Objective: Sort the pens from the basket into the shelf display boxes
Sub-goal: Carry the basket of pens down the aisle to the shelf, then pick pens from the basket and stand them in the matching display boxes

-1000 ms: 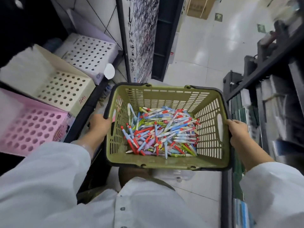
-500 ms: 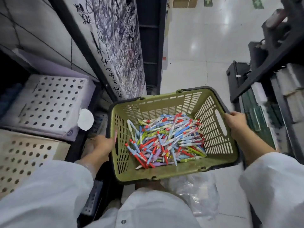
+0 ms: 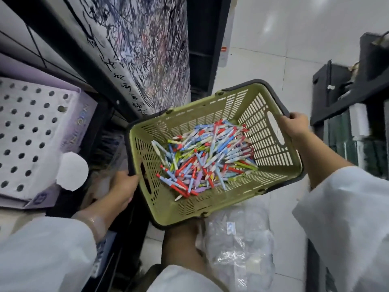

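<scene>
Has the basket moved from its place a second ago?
Yes. The basket has tilted and swung right, away from the purple display box on the shelf.

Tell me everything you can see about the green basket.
The basket is olive-green plastic with slotted walls, a dark rim and an oval handle hole in each end wall. It is held tilted above the floor, beside the shelf. The left hand grips its left end, the right hand its right rim. A loose heap of coloured pens lies inside.
</scene>
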### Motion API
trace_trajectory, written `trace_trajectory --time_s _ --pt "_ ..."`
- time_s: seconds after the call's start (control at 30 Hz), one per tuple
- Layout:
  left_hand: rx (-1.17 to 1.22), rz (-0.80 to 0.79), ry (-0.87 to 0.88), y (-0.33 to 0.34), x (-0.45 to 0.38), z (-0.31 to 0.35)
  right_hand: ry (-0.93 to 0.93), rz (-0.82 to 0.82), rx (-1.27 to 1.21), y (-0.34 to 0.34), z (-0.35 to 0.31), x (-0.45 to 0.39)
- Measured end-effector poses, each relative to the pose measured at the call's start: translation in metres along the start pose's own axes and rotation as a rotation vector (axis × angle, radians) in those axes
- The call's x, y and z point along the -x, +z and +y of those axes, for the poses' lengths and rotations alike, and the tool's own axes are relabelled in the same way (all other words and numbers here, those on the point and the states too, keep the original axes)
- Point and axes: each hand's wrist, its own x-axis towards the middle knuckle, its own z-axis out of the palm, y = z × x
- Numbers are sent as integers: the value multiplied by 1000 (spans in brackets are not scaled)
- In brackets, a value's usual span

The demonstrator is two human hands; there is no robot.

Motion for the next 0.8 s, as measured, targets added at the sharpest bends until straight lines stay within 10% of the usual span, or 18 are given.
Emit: trace_trajectory --time_s 0.47,0.7,0.8 --pt "-20 21 -67 -9 -18 -26 -339 -23 428 51 -43 -52" --pt "-482 322 470 -3 -1 3 -776 -106 779 92 -36 7" --pt "-499 124 640 21 6 5 -886 -410 882 127 -23 28"
